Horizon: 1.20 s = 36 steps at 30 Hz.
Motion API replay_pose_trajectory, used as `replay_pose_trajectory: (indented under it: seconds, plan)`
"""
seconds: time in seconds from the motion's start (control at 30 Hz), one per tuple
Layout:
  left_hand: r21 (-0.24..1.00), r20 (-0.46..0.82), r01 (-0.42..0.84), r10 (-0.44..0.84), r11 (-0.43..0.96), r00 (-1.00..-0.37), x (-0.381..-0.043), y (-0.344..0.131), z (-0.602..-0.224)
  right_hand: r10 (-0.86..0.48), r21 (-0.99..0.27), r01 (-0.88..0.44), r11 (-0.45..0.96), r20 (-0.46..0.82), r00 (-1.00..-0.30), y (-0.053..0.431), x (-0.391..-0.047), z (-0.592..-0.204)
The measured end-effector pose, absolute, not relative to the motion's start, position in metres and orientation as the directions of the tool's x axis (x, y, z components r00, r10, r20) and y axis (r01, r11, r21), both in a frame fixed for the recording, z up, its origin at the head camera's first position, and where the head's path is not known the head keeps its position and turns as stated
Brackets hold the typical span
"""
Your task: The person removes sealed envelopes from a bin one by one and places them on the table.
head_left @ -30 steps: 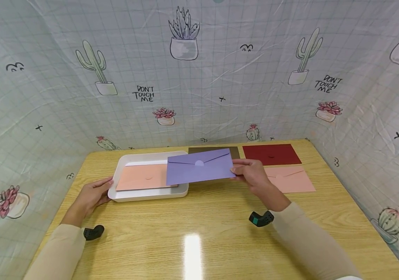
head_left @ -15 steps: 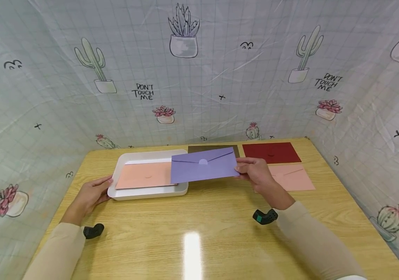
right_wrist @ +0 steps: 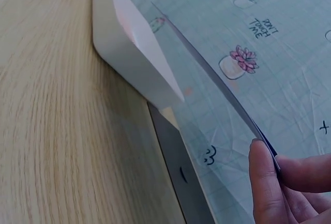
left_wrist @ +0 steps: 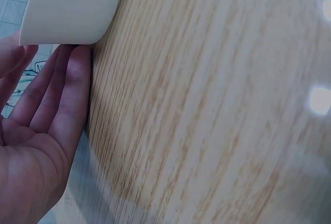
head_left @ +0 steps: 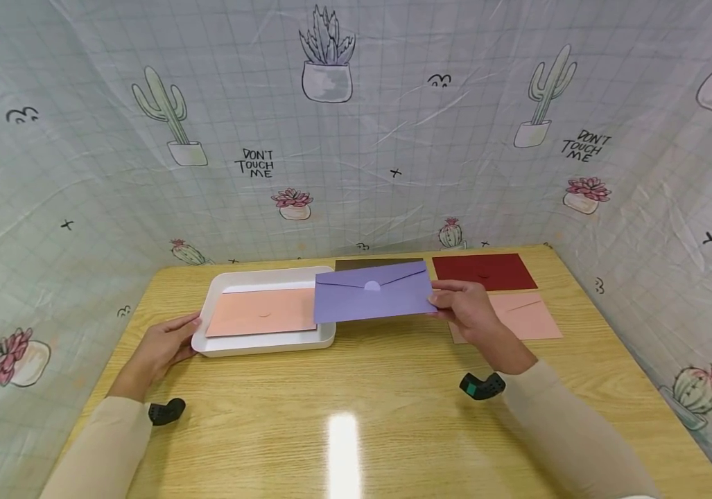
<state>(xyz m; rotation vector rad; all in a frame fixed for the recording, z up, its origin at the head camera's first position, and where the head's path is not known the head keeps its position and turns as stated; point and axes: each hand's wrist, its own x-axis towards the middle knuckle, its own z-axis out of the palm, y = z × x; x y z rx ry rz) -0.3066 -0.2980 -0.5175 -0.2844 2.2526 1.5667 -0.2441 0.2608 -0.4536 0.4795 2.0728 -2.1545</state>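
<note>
My right hand [head_left: 469, 308] pinches the right end of a purple envelope [head_left: 371, 299] between thumb and fingers. In the right wrist view the envelope [right_wrist: 217, 81] appears nearly edge-on, raised above the table. Its left end overlaps the right side of a white tray [head_left: 256, 345] in the head view. Inside the tray lies a peach envelope [head_left: 262, 313]. My left hand [head_left: 162, 346] grips the tray's left end. The left wrist view shows the fingers under the tray's corner [left_wrist: 67, 14] and the thumb side at its rim.
Behind the purple envelope a dark brown envelope [head_left: 380, 264] lies on the wooden table [head_left: 256, 423], partly hidden. A dark red envelope [head_left: 483, 272] lies at the back right, with a light pink envelope [head_left: 527, 317] before it, partly behind my right hand. A printed curtain [head_left: 356, 152] surrounds the table.
My right hand has moved to the right with the purple envelope, showing more of the peach envelope. The left hand and the tray stay in place.
</note>
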Motion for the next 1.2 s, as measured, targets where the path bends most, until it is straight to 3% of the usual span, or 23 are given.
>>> replay_pose_trajectory:
  seconds: [1.2]
  plan:
    - [0.849,-0.429,-0.385,0.045,0.362,-0.902,-0.308,-0.300,-0.518,0.165,-0.945,0.318,-0.073,-0.326,-0.931,0.294,-0.231,-0.460]
